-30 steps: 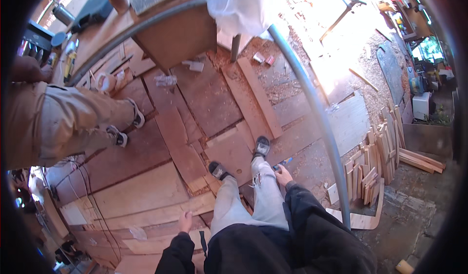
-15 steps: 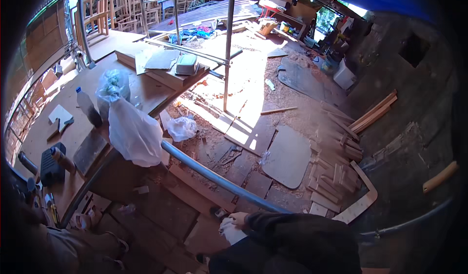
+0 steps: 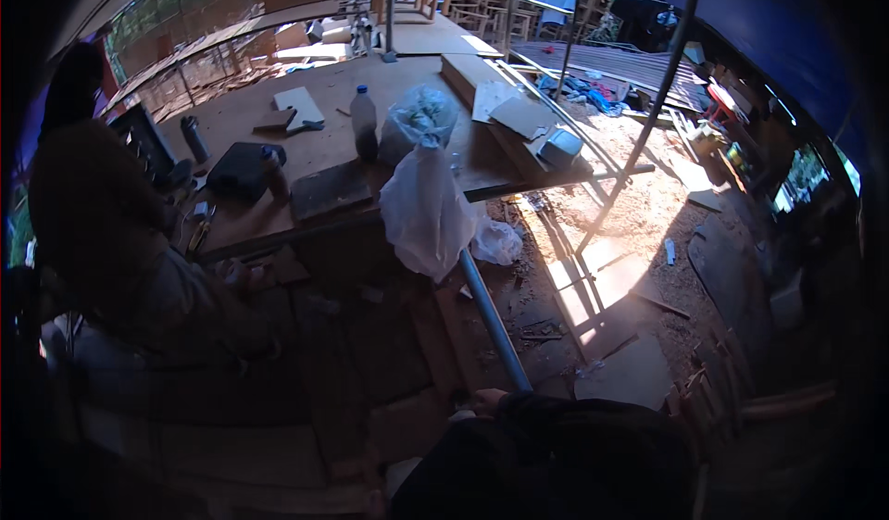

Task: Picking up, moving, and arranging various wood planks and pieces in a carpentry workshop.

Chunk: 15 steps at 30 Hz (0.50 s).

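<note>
My right hand (image 3: 489,400) reaches in from the lower right in a dark sleeve (image 3: 565,437). Its fingers are curled on a small white, crumpled, cloth-like thing (image 3: 461,415), mostly hidden in the shade. Just beyond the hand a grey metal pipe (image 3: 494,321) slants up toward a white plastic bag (image 3: 426,210). My left hand does not show.
A person (image 3: 102,196) stands at the left by a wooden table (image 3: 250,131). On it are a bottle (image 3: 365,122), a black case (image 3: 245,170) and a plastic box (image 3: 560,149). A metal post (image 3: 653,103) rises at right; boards (image 3: 630,372) lie on the floor.
The view has swung left, so the table sits more central and the person at left shows more fully. My right hand stays curled on the white thing, now less visible.
</note>
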Motion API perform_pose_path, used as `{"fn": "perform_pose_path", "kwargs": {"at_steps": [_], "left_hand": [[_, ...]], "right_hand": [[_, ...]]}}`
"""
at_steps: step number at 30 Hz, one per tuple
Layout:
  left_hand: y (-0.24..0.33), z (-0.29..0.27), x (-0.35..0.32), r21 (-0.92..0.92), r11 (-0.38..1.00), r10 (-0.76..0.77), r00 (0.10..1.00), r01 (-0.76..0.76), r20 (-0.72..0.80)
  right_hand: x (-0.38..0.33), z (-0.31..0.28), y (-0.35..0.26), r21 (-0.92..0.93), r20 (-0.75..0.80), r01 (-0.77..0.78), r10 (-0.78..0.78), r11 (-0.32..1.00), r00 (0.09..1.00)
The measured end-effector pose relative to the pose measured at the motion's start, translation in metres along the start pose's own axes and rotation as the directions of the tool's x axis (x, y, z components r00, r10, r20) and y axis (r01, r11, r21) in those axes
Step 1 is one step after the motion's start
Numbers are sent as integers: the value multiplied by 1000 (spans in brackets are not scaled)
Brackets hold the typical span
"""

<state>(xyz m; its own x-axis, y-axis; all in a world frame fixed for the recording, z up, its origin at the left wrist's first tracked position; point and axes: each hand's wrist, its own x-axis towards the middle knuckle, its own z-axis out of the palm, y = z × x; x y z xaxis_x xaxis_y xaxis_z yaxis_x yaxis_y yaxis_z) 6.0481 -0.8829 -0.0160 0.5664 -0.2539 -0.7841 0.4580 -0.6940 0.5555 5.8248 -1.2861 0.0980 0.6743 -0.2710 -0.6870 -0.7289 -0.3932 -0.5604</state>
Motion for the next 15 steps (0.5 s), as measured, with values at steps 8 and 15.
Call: {"fn": "perform_pose_path", "kwargs": {"at_steps": [8,15], "left_hand": [[-62,-55,-165,-479,865,16,961,-151,-275],[-54,-166,-258,-925,231,96,954,-300,-285]], "right_hand": [[169,51,-2,-337,231,331,-264,881,937],[159,154,-354,-565,376,420,-232,710,897]]}}
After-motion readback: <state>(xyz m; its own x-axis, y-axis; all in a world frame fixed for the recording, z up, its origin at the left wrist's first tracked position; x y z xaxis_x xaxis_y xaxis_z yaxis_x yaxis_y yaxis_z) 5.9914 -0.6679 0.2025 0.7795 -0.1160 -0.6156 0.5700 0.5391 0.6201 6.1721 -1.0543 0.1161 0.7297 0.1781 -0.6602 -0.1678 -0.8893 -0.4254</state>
